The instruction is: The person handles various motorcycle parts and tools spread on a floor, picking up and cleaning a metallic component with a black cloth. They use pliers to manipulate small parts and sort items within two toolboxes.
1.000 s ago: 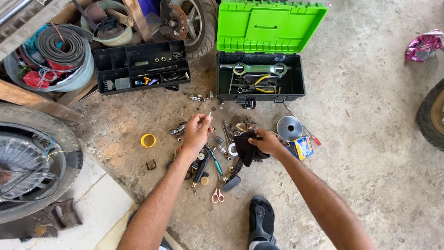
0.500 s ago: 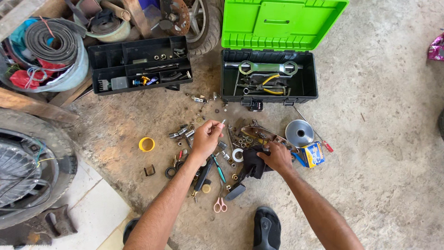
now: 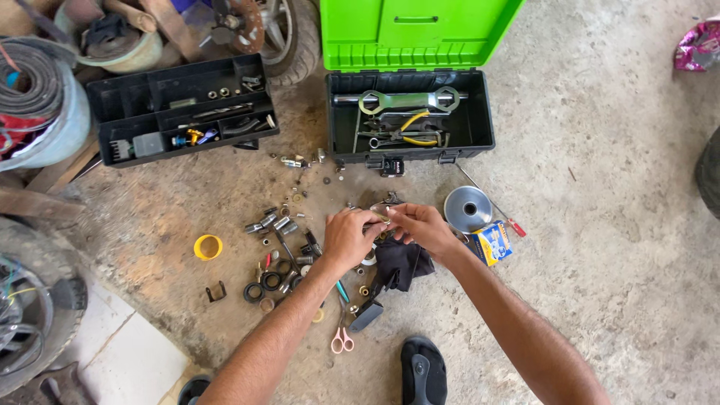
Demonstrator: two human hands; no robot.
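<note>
You kneel in a repair workshop: a green-lidded toolbox stands open on the stained concrete floor, loose sockets scattered, tyres at its left edge.

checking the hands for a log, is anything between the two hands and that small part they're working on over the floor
Nothing visible. The left hand and right hand meet fingertip to fingertip on a small part, too small to identify. They sit above the black cloth and the scattered bits on the concrete floor.
</note>
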